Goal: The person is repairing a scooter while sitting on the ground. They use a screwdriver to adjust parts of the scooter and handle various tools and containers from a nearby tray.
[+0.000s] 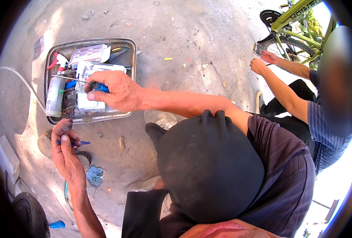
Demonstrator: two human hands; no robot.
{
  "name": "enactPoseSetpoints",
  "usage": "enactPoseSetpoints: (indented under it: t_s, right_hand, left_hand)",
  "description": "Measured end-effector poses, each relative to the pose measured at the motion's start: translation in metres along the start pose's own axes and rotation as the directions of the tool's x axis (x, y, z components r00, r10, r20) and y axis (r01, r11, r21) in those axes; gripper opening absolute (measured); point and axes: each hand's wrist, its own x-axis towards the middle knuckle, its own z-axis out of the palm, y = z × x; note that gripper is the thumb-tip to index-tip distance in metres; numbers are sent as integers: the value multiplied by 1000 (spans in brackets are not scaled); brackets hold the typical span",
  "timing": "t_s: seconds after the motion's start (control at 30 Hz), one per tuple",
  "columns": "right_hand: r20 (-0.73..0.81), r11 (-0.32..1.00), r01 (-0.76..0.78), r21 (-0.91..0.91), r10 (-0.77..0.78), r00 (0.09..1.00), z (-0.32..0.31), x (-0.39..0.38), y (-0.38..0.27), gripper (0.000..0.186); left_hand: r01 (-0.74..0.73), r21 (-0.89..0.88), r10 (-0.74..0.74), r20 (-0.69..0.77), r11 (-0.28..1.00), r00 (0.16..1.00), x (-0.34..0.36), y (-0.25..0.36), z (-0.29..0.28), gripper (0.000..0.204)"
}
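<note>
My right hand (118,89) is closed round the blue handle of a screwdriver (100,86), above a metal tray (134,75). Its thin shaft points left across the tray. Under it lie white packets (89,105). A clear spray bottle (55,95) with a red and white trigger lies at the tray's left side. Just below the near left corner, my left hand (67,152) pinches a thin blue strip-like piece (82,142). Fingers partly cover that piece, so its kind is unclear.
Below the tray a round brush-like thing (84,158) and a blue-grey clump (95,176) lie on the concrete, near a brown round container (45,142). A wheel (27,216) stands lower left. At right, another person's hands (263,62) are near a yellow-green bicycle (289,23).
</note>
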Motion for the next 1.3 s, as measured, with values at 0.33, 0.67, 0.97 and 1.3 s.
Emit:
enactPoseSetpoints:
  t_s: [0.33, 0.67, 0.97, 1.3]
  right_hand:
    - [585, 418, -682, 600, 351, 731, 29, -42, -32, 25]
    - [449, 402, -624, 670, 450, 772, 17, -25, -35, 23]
    - [210, 618, -479, 624, 458, 864, 17, -18, -44, 21]
    - [293, 722, -536, 437, 450, 844, 23, -24, -57, 31]
  left_hand:
    - [3, -397, -28, -57, 918, 998, 8, -1, -1, 40]
    - [-3, -460, 8, 9, 888, 1000, -3, 3, 13, 47]
    - [-51, -528, 81, 34, 848, 996, 8, -4, 0, 49]
    - [42, -732, 2, 60, 680, 998, 1, 2, 5, 47]
